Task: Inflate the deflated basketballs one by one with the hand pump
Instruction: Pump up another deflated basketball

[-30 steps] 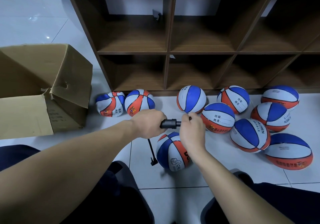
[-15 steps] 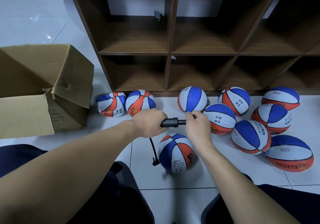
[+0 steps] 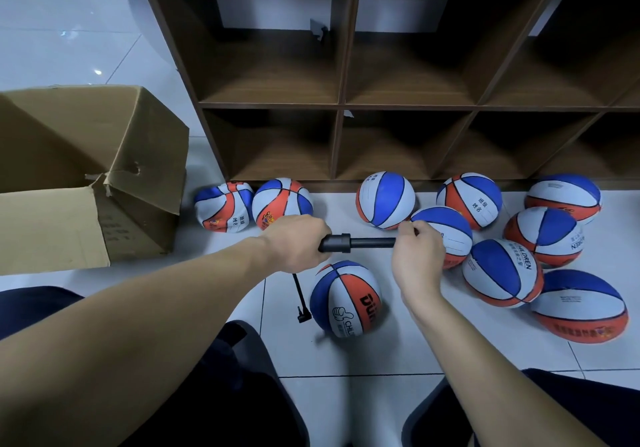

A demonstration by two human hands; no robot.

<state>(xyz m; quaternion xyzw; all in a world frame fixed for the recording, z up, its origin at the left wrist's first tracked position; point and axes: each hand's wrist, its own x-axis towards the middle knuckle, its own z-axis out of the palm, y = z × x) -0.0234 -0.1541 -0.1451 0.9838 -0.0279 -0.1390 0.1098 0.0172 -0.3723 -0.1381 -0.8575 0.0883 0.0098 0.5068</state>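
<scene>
At frame centre our left hand (image 3: 298, 242) grips the pump (image 3: 356, 242) body and the right hand (image 3: 417, 251) pinches its handle, level above the ball (image 3: 346, 299) on the floor, so the hose (image 3: 300, 299) hangs down to it.

Sports storeroom, likely a school's. Dark wooden cubby shelves (image 3: 343, 100) against the wall, white tiled floor (image 3: 381, 360), an opened cardboard box (image 3: 86, 169), and many red, white and blue basketballs (image 3: 502, 273) scattered below the shelves.
</scene>
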